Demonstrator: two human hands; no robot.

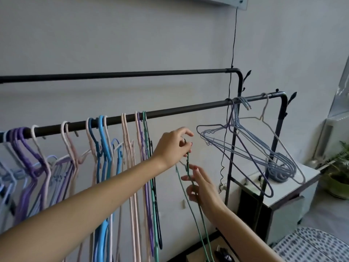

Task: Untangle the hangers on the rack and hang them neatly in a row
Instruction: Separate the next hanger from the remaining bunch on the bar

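Below the rail (188, 108), both hands' fingers (186, 143) pinch a green hanger (190, 178).

On the front rail (170, 110), your neat hangers (102, 140) hang left; the tangled bunch (251, 146) hangs right.

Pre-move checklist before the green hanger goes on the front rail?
1. Left hand pinches the green hanger near its hook: ok.
2. Right hand holds its neck lower down: ok.
3. Green hanger free of other hangers: cannot tell; strands blur together.
4. Bare stretch on front rail right of the hung row: ok.
5. Right-end cluster untangled: not ok, hangers interlocked and splayed.
6. Black cord clear of the path: cannot tell.
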